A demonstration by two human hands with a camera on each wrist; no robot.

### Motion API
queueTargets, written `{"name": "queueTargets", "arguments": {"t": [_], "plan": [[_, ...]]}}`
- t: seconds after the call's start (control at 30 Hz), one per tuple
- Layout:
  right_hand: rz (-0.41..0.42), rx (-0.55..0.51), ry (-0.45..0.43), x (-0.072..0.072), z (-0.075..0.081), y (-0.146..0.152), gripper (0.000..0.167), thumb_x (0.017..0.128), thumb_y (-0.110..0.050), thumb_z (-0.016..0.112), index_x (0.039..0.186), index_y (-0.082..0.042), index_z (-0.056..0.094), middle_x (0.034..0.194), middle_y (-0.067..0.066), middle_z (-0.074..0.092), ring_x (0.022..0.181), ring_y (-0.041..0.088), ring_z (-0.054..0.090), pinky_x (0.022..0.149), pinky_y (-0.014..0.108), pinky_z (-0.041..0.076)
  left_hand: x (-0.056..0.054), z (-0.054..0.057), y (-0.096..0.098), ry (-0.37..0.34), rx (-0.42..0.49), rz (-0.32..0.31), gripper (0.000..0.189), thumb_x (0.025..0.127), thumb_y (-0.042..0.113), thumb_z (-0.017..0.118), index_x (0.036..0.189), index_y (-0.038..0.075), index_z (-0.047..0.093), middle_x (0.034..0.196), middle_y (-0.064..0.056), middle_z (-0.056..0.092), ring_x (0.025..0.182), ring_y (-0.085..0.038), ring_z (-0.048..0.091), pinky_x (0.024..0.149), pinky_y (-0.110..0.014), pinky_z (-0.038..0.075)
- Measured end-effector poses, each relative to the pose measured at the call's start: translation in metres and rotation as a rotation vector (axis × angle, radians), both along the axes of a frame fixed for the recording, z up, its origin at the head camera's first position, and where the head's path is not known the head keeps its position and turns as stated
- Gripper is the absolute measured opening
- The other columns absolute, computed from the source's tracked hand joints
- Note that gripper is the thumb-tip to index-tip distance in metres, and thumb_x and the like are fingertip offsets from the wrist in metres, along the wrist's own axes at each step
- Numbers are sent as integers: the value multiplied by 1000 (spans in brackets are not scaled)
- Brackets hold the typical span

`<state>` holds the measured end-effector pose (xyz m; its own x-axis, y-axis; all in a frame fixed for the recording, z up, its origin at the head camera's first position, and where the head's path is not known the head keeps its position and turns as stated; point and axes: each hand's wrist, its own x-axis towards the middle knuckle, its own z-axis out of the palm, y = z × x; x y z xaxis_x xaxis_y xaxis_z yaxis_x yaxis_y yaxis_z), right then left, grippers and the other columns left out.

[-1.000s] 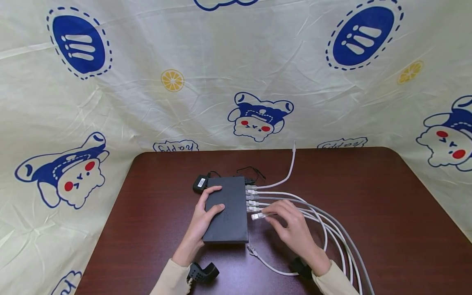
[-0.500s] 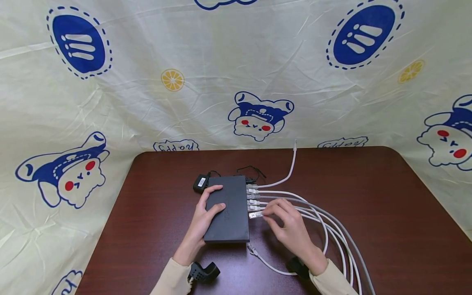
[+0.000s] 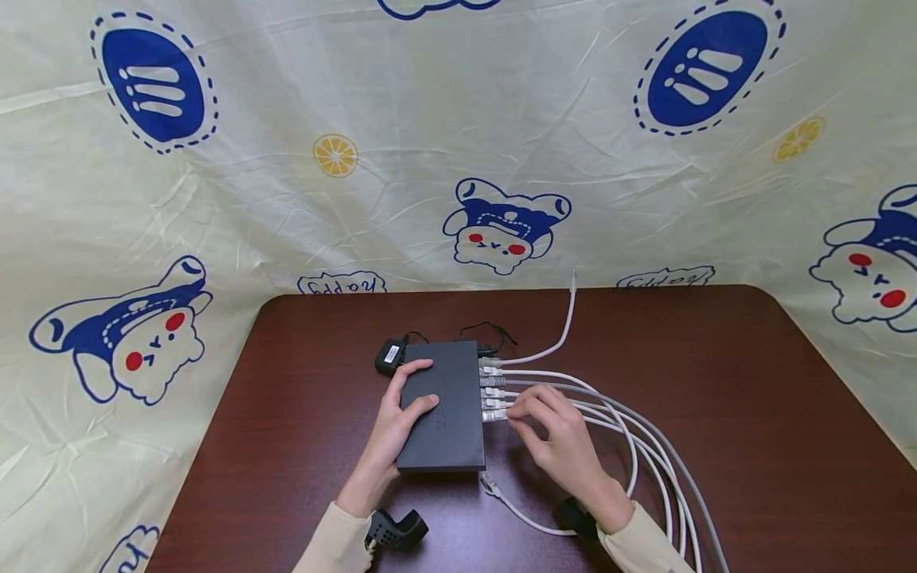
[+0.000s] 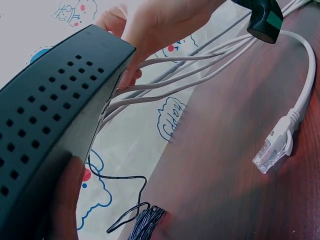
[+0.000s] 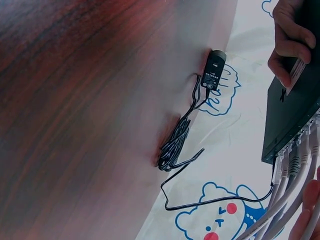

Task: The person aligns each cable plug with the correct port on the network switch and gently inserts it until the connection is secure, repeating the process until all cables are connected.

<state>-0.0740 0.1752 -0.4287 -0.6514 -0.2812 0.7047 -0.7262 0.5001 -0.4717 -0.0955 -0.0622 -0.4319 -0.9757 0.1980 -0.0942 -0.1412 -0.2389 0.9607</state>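
A dark grey network switch is held tilted above the table. My left hand grips it from its left side, thumb and index finger on the face that shows in the head view; more fingers press its other face in the right wrist view. My right hand pinches the clear plug of a white Ethernet cable right at the port side. Above that plug, several white and grey Ethernet cables sit plugged in a row. A loose cable's clear plug lies on the table beside the switch's lower corner.
Behind the switch lies a black power adapter with a coiled black cord running to the switch. The plugged cables curve right and toward the front across the brown table. A patterned white cloth hangs behind.
My right hand has moved slightly left and up, bringing the plug from a small gap to right at the switch's port side. The left hand and switch have shifted only slightly.
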Motion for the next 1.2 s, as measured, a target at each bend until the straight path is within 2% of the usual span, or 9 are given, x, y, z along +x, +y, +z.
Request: {"name": "queueTargets", "arguments": {"t": [0.43,0.73,0.9,1.1,1.2], "plan": [[-1,8,-15,3,-1,-2,24,70,9,76,85,-9,68,86,-1,59,80,16,58,74,23,44,1,0,1,1,-11,11,47,91,10,61,135,22,49,142,-11,35,114,-31,45,81,-39,44],[11,-11,-8,4,-2,-2,24,73,9,72,89,-8,69,88,0,61,81,17,60,77,21,44,-1,-1,0,16,-9,10,48,91,10,61,136,18,48,143,-14,33,109,-31,47,78,-37,45],[15,4,-6,5,-2,-2,19,78,6,72,90,-7,69,88,1,62,80,16,60,74,21,45,-1,0,0,13,0,11,48,90,9,61,136,18,48,142,-14,35,105,-30,50,77,-37,46],[22,16,46,3,0,-2,9,83,0,71,88,-7,70,87,1,62,79,16,60,71,23,46,-1,1,1,18,14,-1,49,90,7,61,136,17,48,140,-15,36,98,-28,54,73,-37,47],[16,12,67,2,1,-3,4,85,-4,71,88,-7,70,86,1,63,78,16,59,70,25,46,-1,1,1,22,6,0,48,90,8,61,136,18,48,140,-15,36,100,-28,52,75,-37,46]]}}
